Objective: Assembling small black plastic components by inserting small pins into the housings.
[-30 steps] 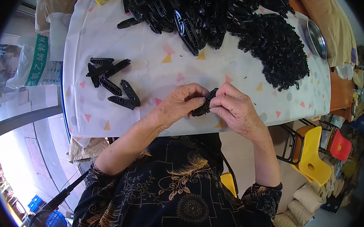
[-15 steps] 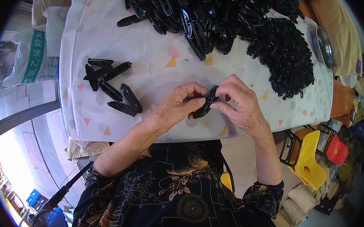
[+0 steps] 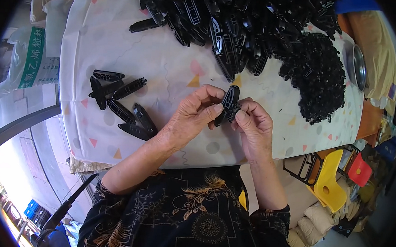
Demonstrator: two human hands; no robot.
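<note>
A long black ribbed plastic part [image 3: 229, 102] stands tilted between my hands, above the near part of the table. My left hand [image 3: 198, 109] pinches it between thumb and fingers from the left side. At its lower right side, my right hand [image 3: 255, 127] is closed with thumb against fingers, touching a small black piece at the part's edge. How that small piece sits on the part is hard to make out. To the left lies a loose group of several similar black plastic parts [image 3: 121, 111].
A large heap of black plastic parts [image 3: 205, 23] covers the table's far side. Right of it lies a pile of small black pieces [image 3: 322, 81], then a metal bowl [image 3: 358, 68]. The patterned tablecloth [image 3: 120, 54] extends left. A yellow chair [image 3: 329, 183] stands beyond the right edge.
My right hand has moved down along the black part, from its upper end to its lower right side. The part now stands more upright. The whole view has shifted slightly.
</note>
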